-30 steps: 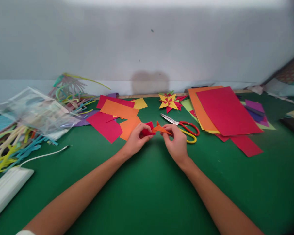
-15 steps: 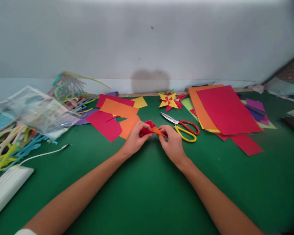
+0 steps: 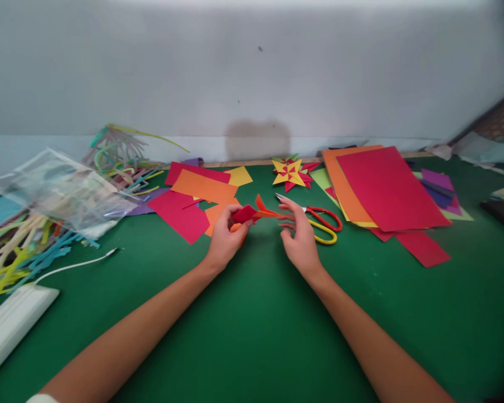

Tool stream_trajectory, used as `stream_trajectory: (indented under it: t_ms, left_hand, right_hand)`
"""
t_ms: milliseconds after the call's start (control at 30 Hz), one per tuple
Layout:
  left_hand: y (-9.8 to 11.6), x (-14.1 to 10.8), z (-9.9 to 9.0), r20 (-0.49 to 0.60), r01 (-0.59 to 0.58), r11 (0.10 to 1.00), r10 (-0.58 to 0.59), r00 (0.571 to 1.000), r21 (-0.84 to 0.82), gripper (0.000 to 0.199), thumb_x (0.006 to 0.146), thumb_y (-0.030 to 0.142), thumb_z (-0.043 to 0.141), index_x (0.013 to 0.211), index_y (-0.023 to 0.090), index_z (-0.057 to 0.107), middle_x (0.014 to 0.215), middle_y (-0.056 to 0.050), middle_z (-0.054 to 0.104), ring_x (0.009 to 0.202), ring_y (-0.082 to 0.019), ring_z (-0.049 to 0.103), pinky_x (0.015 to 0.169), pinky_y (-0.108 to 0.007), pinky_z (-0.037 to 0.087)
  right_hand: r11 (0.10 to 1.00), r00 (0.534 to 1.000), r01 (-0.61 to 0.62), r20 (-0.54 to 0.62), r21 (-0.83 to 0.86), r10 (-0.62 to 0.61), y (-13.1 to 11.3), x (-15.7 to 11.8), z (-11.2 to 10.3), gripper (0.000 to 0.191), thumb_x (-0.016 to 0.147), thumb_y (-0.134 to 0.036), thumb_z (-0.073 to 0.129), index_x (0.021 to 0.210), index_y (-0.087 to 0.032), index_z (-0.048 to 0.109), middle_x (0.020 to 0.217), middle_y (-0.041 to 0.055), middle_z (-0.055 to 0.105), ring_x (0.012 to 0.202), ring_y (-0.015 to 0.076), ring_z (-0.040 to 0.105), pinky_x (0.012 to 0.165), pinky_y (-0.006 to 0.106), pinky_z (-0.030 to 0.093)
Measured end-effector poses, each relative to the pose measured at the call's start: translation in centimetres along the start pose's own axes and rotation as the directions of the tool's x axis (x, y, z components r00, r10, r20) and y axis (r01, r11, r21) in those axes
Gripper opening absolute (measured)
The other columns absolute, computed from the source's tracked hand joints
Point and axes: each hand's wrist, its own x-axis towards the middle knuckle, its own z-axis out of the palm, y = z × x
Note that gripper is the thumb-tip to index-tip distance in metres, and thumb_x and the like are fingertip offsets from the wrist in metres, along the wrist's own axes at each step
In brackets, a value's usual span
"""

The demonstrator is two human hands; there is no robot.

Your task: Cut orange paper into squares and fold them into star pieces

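Between my hands, above the green table, is a folded red and orange paper piece. My left hand pinches its red part between thumb and fingers. Its orange points stick out to the right, towards my right hand. That hand is open, thumb and fingers apart, its fingertips by the tip of the orange point. Scissors with a red and a yellow handle lie just behind my right hand, which hides part of the blades. Behind them sits a yellow and red folded paper star.
Cut red, orange and yellow sheets lie at the back left, large red and orange sheets at the right. On the far left are a clear plastic bag, coloured paper strips and a white power strip with a cable.
My right hand has let go of the orange part and opened, moving slightly right over the scissors. The folded piece has turned in my left hand, showing more red and a raised orange point.
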Motion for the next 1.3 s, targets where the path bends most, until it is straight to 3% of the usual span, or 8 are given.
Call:
stream_trajectory:
  t_ms: [67,133,267,433,633,900,1033,1300]
  left_hand:
    - [0.1,0.0,-0.2,-0.011,-0.074,0.997,0.075,0.997,0.036,0.012,0.092,0.026,0.068,0.096,0.021,0.058,0.106,-0.006,0.066,0.103,-0.02,0.068,0.099,-0.041,0.054]
    - [0.3,0.0,-0.4,-0.016,-0.138,0.983,0.141,0.99,0.119,0.008,0.091,0.023,0.068,0.091,0.022,0.06,0.108,-0.007,0.064,0.107,-0.022,0.065,0.101,-0.043,0.052]
    - [0.9,-0.3,-0.4,0.005,-0.233,0.916,0.245,0.97,0.325,0.008,0.087,0.014,0.068,0.085,0.022,0.065,0.108,-0.006,0.058,0.107,-0.022,0.06,0.098,-0.042,0.052]
    - [1.9,-0.8,0.0,0.214,-0.323,0.892,0.265,0.94,0.316,0.031,0.092,0.003,0.047,0.104,0.024,0.066,0.121,-0.008,0.06,0.118,-0.021,0.059,0.105,-0.044,0.049]
    - [1.1,0.0,-0.2,0.081,-0.09,0.987,0.08,0.994,0.136,0.015,0.103,0.029,0.047,0.106,0.022,0.06,0.129,-0.011,0.059,0.126,-0.022,0.057,0.109,-0.041,0.047]
    - [0.5,0.3,0.0,0.276,0.11,0.99,-0.08,0.958,-0.094,0.025,0.091,0.039,0.069,0.104,0.018,0.065,0.133,-0.014,0.061,0.12,-0.025,0.062,0.105,-0.041,0.051]
    - [0.4,0.5,-0.1,0.264,0.174,0.978,-0.139,0.954,-0.113,0.035,0.088,0.037,0.072,0.115,0.017,0.066,0.121,-0.012,0.067,0.111,-0.024,0.066,0.1,-0.041,0.054]
    - [0.2,0.6,-0.2,0.226,0.172,0.984,-0.159,0.961,-0.039,0.026,0.087,0.04,0.072,0.095,0.017,0.063,0.09,-0.006,0.069,0.086,-0.022,0.066,0.076,-0.035,0.055]
  right_hand:
    - [0.974,0.986,-0.143,-0.058,0.176,0.155,0.0,0.1,0.1,0.038,0.091,-0.019,0.058,0.128,-0.029,0.059,0.118,0.0071,0.066,0.088,0.0198,0.067,0.076,0.035,0.06]
    - [0.879,0.948,-0.311,0.05,0.362,0.314,-0.3,0.0,0.4,0.023,0.096,-0.041,0.059,0.109,-0.023,0.066,0.095,0.0067,0.07,0.074,0.0187,0.067,0.067,0.032,0.059]
    - [0.662,0.834,-0.548,0.387,0.511,0.392,-1.8,-1.1,1.5,0.049,0.095,-0.064,0.054,0.092,-0.017,0.071,0.082,0.0102,0.074,0.071,0.0207,0.071,0.064,0.032,0.06]
    - [0.716,0.881,-0.472,0.273,0.514,0.385,-1.9,-1.7,2.1,0.029,0.084,-0.044,0.077,0.098,-0.019,0.071,0.084,0.0043,0.073,0.073,0.0181,0.069,0.064,0.028,0.059]
    - [0.985,0.979,-0.164,0.127,0.042,0.158,-0.2,-0.3,0.5,0.018,0.093,-0.037,0.064,0.1,-0.023,0.072,0.085,0.0039,0.073,0.067,0.0209,0.066,0.061,0.033,0.056]
    - [0.944,0.963,0.194,0.237,-0.267,-0.13,-0.8,-1.2,0.7,0.027,0.1,-0.022,0.051,0.121,-0.026,0.068,0.117,0.0097,0.074,0.109,0.0305,0.068,0.095,0.046,0.052]
    - [0.973,0.968,0.141,0.229,-0.181,-0.097,-1.0,-1.3,0.8,0.024,0.1,-0.026,0.053,0.119,-0.026,0.069,0.116,0.008,0.074,0.105,0.0285,0.069,0.093,0.043,0.053]
    - [0.974,0.96,-0.177,0.242,0.143,0.139,-0.3,-0.7,0.9,0.023,0.094,-0.038,0.064,0.109,-0.024,0.073,0.097,0.0058,0.074,0.075,0.0218,0.066,0.063,0.032,0.054]
